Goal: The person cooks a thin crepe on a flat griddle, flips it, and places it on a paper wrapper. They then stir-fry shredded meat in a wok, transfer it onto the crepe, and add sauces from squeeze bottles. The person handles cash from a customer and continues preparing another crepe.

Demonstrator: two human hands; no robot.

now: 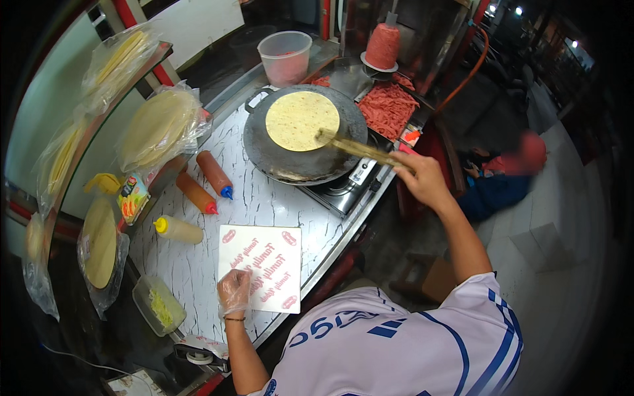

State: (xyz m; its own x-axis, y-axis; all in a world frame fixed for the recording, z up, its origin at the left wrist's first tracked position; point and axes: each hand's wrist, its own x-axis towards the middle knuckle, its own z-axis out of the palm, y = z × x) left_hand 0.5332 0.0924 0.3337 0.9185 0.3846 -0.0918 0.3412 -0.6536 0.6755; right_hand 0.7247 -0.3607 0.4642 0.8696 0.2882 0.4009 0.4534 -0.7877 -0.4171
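Observation:
My right hand [421, 179] is closed around the handle end of a pair of tongs [364, 150]. The tongs' far end touches the lower right part of a round flatbread [299, 119], which lies on a dark round griddle [292, 166] over a gas stove [342, 190]. In a clear plastic glove, my left hand [235, 292] rests on the left edge of a stack of printed wrapping paper [275, 247]; its fingers are curled, and whether they pinch a sheet cannot be told. Three squeeze bottles lie beyond the paper, one with a yellow cap [179, 229].
Shredded meat [386, 109] fills a tray right of the griddle, below a meat cone [383, 47]. A plastic tub [285, 59] stands behind. Bagged flatbreads [158, 128] and a box of shredded vegetable [161, 307] are at left. A person [500, 183] sits at right.

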